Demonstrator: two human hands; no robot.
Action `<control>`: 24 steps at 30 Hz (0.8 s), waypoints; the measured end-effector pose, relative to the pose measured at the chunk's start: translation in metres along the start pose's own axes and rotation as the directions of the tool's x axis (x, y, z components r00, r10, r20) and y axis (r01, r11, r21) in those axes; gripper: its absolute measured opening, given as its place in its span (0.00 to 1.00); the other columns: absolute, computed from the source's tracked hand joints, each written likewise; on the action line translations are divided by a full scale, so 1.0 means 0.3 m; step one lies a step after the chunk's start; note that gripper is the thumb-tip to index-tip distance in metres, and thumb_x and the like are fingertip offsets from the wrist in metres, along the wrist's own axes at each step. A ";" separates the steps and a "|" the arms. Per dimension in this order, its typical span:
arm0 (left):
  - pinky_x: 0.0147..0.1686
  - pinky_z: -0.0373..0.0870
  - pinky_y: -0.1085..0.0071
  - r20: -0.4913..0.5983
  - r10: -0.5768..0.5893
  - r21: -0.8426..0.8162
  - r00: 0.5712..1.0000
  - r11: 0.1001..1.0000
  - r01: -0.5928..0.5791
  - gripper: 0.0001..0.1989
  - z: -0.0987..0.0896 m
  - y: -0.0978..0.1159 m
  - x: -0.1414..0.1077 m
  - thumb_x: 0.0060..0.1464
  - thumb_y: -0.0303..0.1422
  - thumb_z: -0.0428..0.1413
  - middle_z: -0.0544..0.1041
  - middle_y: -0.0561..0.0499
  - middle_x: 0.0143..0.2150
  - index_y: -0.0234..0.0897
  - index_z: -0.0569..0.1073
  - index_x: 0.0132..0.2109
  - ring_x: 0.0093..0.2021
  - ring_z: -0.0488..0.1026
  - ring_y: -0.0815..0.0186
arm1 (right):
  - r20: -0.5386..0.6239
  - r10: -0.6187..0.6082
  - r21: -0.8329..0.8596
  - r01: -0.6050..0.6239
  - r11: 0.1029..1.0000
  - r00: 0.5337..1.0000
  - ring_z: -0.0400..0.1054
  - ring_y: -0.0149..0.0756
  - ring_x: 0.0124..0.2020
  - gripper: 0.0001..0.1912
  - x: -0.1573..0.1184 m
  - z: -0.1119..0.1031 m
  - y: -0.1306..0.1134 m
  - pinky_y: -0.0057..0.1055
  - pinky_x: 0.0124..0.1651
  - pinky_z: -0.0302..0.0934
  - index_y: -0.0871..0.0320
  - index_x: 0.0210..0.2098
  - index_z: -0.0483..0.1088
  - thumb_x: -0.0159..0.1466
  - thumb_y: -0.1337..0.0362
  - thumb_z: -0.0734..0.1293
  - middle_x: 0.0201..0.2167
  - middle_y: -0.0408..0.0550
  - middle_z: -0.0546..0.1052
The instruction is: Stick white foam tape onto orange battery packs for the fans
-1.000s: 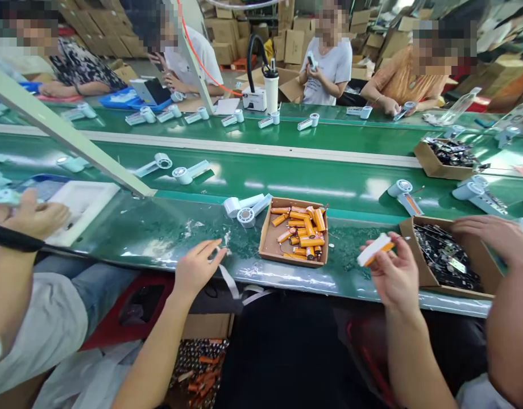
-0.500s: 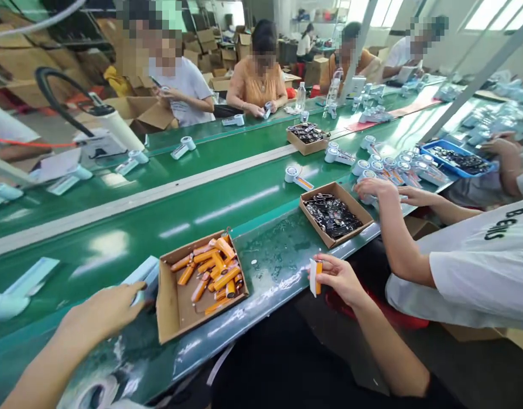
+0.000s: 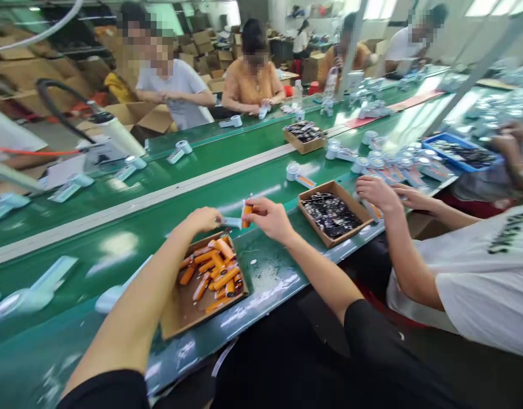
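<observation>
Above the far edge of a cardboard box (image 3: 171, 318) of orange cylinders (image 3: 219, 267), my left hand (image 3: 204, 220) is closed on a pale blue part (image 3: 232, 222) that points right. My right hand (image 3: 268, 218) pinches an orange cylinder (image 3: 247, 215) with a white strip on it, right beside the end of the pale blue part. Whether the two touch is hard to tell. Another pale blue piece (image 3: 112, 296) lies left of the box, partly hidden by my left forearm.
A box of small dark parts (image 3: 332, 216) stands to the right, near a co-worker's hands (image 3: 378, 193). Pale blue units (image 3: 42, 289) lie on the green belt (image 3: 137, 236). Farther right is a blue tray (image 3: 461, 152). Several people sit across the belt.
My left hand has moved right and away from me, over the box's far edge, with the pale blue part. My right hand has brought the orange cylinder left and forward to it.
</observation>
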State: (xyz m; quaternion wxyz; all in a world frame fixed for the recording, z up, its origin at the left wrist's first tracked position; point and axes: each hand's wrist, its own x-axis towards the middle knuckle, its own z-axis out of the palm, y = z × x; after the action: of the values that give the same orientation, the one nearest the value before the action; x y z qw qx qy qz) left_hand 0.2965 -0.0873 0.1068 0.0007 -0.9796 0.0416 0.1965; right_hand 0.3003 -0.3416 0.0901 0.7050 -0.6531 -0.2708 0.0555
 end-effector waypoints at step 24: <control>0.50 0.69 0.68 -0.310 -0.307 -0.410 0.900 0.897 0.165 0.19 0.049 0.029 0.031 0.64 0.39 0.51 0.84 0.41 0.54 0.36 0.83 0.50 0.54 0.78 0.55 | 0.253 0.381 -0.801 -0.028 0.598 0.889 0.77 0.37 0.46 0.16 0.195 0.206 0.032 0.41 0.53 0.73 0.63 0.48 0.76 0.74 0.55 0.68 0.48 0.49 0.80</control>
State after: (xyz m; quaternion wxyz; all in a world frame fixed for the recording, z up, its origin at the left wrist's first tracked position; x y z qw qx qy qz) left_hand 0.2986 -0.0965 0.0897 -0.1692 -0.9784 -0.1184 0.0128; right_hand 0.3243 -0.2599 0.0989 0.2694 -0.8939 -0.3268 0.1471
